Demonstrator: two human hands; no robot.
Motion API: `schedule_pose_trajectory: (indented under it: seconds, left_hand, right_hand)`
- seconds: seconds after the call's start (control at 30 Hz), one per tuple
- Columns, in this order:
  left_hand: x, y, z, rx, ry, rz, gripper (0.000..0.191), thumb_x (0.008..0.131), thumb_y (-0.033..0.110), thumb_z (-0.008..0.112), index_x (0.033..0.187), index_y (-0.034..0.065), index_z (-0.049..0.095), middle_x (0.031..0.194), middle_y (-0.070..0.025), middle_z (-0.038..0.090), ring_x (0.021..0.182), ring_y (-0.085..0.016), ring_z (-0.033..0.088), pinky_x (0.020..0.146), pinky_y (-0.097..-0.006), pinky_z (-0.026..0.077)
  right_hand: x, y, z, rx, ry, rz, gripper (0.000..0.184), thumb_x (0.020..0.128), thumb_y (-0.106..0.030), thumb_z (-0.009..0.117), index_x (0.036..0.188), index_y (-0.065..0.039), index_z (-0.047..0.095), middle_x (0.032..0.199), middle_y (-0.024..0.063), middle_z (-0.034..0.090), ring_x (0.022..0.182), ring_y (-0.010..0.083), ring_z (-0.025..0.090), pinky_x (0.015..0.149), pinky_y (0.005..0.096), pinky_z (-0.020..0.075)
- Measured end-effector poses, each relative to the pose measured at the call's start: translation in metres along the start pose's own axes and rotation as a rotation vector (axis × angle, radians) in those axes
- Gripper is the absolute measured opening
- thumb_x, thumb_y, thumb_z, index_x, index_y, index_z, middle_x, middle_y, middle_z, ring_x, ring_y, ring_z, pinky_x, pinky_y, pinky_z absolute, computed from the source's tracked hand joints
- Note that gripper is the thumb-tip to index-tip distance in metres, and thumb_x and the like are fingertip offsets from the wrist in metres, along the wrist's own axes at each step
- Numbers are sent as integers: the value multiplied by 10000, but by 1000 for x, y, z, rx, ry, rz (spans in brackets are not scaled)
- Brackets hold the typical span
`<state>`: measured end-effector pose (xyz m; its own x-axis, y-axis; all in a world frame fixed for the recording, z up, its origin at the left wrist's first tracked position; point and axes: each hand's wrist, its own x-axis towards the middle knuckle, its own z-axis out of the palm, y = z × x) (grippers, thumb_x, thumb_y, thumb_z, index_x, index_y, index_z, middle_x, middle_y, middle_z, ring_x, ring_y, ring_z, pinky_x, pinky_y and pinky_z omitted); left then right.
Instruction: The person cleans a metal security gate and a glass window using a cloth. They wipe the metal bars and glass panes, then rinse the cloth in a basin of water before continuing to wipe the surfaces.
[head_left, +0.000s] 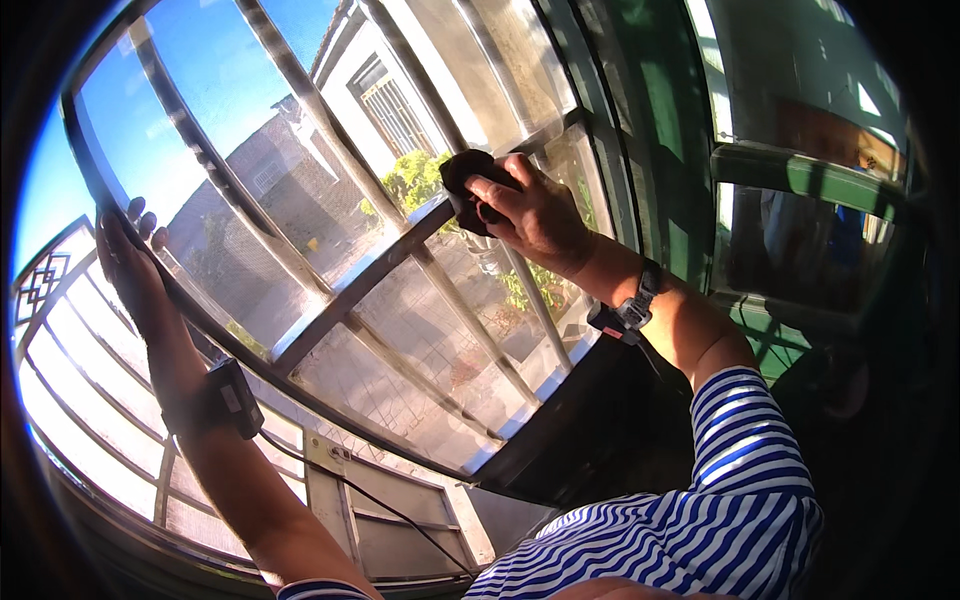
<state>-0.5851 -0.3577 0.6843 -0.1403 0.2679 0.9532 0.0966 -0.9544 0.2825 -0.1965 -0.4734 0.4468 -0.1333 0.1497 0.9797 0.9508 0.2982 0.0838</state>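
My right hand (536, 217) presses a crumpled dark cloth (471, 191) against the dark crossbar (360, 304) of a barred frame, close to its right side. Its fingers are bent over the cloth. At the far left, my left hand (131, 259) grips the outer edge (191, 315) of the same frame, with fingertips showing past the edge. The pane between the bars is see-through; whether it is glass or fine mesh I cannot tell. Pale upright bars (300, 97) run above and below the crossbar.
A green door frame (810, 180) with panes stands at the right. At lower left is a metal gate (97, 375) with a lock plate (326, 454). A thin cable (390, 514) trails from the device on my left wrist. Beyond the pane are plants (416, 180) and a white building (382, 97).
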Motion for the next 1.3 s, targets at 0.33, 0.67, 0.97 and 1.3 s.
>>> schedule_pose_trajectory:
  seconds: [0.33,0.67,0.97,1.3]
  left_hand:
    - [-2,5,2,-18,28,-35,601,1073,537,456,1454,75,506,1258,-124,638,1123,-247,603,948,-417,468]
    - [-3,3,1,-23,-3,44,587,1032,495,583,1395,35,539,1277,-134,622,1105,-221,589,935,-367,477]
    - [-1,1,0,33,17,49,484,1072,401,541,1399,45,559,1311,-124,641,1147,-211,600,979,-364,497]
    - [-2,3,-4,127,-22,63,472,1090,391,486,1413,54,559,1339,-97,631,1193,-206,589,1029,-351,481]
  right_hand:
    - [145,140,-15,-265,395,44,379,887,-121,727,1243,-30,636,1148,206,629,1084,384,642,939,438,535]
    - [-21,115,-30,-223,18,220,412,806,-40,681,1217,-45,695,1191,176,618,1108,363,647,942,408,548]
    - [-30,24,33,207,301,406,444,892,6,679,1330,-60,650,1206,194,611,1134,364,638,980,421,526]
    - [-6,29,6,130,456,417,425,872,77,599,1288,-5,627,1182,194,585,1049,335,629,909,385,532]
